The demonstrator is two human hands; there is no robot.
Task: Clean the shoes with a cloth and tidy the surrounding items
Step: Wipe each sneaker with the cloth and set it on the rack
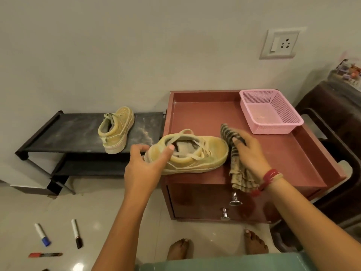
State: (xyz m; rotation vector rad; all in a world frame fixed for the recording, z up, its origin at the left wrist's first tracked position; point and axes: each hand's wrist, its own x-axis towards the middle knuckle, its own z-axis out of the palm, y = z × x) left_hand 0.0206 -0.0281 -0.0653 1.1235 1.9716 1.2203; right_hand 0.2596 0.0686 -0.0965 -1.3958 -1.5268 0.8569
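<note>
A dusty tan canvas sneaker [195, 153] with loose pale laces sits upright on its sole, its heel gripped by the left hand [144, 165]. Its toe touches a striped brown-and-black cloth [239, 178] held under the right hand [249, 153], crumpled and trailing past the wrist. A matching tan sneaker [117, 130] stands upright well beyond the left hand.
</note>
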